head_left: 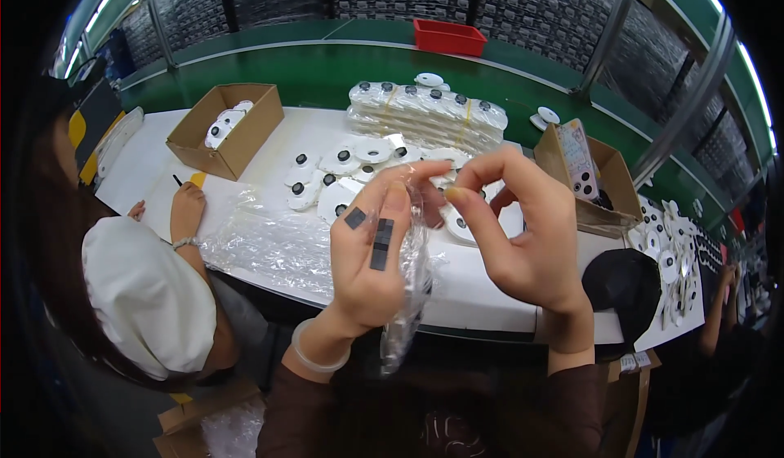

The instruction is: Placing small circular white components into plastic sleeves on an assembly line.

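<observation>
A white table (pixel 474 299) spans the view. At 8 o'clock sits a co-worker (pixel 147 294), partly lost in the dark rim. One brown carton (pixel 551 164) stands just before 3 o'clock, another (pixel 260 127) at 10. A wrapped stack (pixel 425 119) of white parts lies toward 12, and a loose heap of clear plastic (pixel 261 241) toward 9.

At the centre, the left hand (pixel 355 274) grasps clear film (pixel 414 286) between thumb and fingers; it hangs beside the thumb toward 6 o'clock. Facing it from 3 o'clock, the right hand (pixel 535 237) curls, thumb and forefinger drawn together near the film's upper part; whether they pinch any of it I cannot tell. The left fingers are partly hidden and blurred, the film's upper edge is hard to make out, and both hands hide some white discs (pixel 343 157). Smallest are dark squares (pixel 381 244) on the left thumb.
</observation>
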Demonstrator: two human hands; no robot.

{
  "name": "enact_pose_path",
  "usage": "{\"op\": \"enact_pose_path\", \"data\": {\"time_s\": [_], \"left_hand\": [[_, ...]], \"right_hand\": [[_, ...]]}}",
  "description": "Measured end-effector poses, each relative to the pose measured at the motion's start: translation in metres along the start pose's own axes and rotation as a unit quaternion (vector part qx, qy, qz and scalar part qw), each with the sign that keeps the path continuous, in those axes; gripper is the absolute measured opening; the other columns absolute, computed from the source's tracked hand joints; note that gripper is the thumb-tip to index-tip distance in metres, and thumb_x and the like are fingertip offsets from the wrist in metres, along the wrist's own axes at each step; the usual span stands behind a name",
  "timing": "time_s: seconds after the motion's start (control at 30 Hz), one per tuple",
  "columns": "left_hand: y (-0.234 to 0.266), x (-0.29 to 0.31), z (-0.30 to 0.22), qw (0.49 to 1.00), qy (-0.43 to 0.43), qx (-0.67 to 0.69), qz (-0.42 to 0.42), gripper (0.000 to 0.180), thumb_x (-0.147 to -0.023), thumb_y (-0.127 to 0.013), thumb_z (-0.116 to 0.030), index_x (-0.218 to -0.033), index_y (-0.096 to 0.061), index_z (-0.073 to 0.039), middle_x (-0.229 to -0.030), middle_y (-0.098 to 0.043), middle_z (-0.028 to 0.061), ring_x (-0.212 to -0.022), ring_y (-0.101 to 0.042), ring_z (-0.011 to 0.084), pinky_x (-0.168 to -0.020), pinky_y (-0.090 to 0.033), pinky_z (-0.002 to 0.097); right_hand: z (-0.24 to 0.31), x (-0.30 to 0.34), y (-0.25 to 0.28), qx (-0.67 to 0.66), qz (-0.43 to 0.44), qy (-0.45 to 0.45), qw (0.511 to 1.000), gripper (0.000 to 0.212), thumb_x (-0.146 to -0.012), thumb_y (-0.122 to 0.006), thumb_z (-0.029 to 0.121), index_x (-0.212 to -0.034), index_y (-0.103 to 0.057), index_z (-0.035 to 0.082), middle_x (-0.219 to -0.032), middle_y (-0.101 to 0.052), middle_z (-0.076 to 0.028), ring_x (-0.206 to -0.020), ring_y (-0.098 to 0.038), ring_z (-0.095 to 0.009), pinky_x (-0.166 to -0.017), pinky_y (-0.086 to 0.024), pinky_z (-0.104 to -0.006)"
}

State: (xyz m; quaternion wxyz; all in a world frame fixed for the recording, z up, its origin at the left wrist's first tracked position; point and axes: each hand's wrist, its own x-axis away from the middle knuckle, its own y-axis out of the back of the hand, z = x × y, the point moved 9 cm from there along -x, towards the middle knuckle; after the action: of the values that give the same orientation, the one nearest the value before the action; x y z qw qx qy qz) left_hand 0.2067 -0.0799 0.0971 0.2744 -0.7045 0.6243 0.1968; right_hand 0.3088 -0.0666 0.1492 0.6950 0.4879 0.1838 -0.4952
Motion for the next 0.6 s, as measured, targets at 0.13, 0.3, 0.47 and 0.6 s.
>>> {"op": "enact_pose_path", "data": {"time_s": [0.13, 0.3, 0.47, 0.6], "left_hand": [[-0.002, 0.0, 0.015, 0.98, 0.015, 0.195, 0.041, 0.035, -0.086, -0.025, -0.02, -0.093, -0.047, 0.006, -0.081, -0.047, 0.0101, -0.071, -0.043, 0.0108, -0.066, -0.036, 0.0229], [-0.005, 0.002, 0.011, 0.979, -0.012, 0.19, 0.072, 0.039, -0.085, -0.025, -0.032, -0.092, -0.04, 0.003, -0.086, -0.045, 0.01, -0.077, -0.042, 0.0136, -0.069, -0.033, 0.0245], [-0.009, 0.016, 0.03, 0.976, 0.023, 0.216, 0.019, 0.024, -0.085, -0.034, -0.021, -0.086, -0.044, 0.001, -0.079, -0.046, 0.0056, -0.071, -0.043, 0.0109, -0.066, -0.035, 0.023], [0.03, 0.017, 0.046, 0.946, 0.041, 0.237, -0.218, 0.007, -0.082, -0.041, -0.006, -0.08, -0.046, -0.001, -0.07, -0.046, 0.0018, -0.065, -0.044, 0.0081, -0.062, -0.036, 0.0198]], "right_hand": [[-0.017, -0.004, -0.003, -0.057, 0.041, -0.059, 0.996, 0.008, -0.074, -0.051, 0.007, -0.074, -0.048, 0.0, -0.067, -0.051, -0.003, -0.063, -0.05, -0.008, -0.051, -0.038, -0.0179], [-0.026, -0.007, -0.009, -0.131, 0.018, -0.061, 0.989, 0.005, -0.077, -0.046, 0.005, -0.077, -0.045, 0.0, -0.067, -0.051, -0.004, -0.066, -0.051, -0.009, -0.056, -0.041, -0.0185], [-0.034, -0.006, -0.012, -0.224, -0.006, -0.089, 0.971, 0.005, -0.081, -0.042, 0.005, -0.08, -0.039, 0.0, -0.062, -0.049, -0.004, -0.055, -0.048, -0.006, -0.05, -0.039, -0.0163], [-0.042, 0.002, 0.012, -0.204, -0.064, -0.121, 0.969, 0.004, -0.082, -0.039, 0.004, -0.08, -0.038, 0.001, -0.058, -0.046, -0.002, -0.047, -0.041, -0.004, -0.045, -0.035, -0.0154]]}}
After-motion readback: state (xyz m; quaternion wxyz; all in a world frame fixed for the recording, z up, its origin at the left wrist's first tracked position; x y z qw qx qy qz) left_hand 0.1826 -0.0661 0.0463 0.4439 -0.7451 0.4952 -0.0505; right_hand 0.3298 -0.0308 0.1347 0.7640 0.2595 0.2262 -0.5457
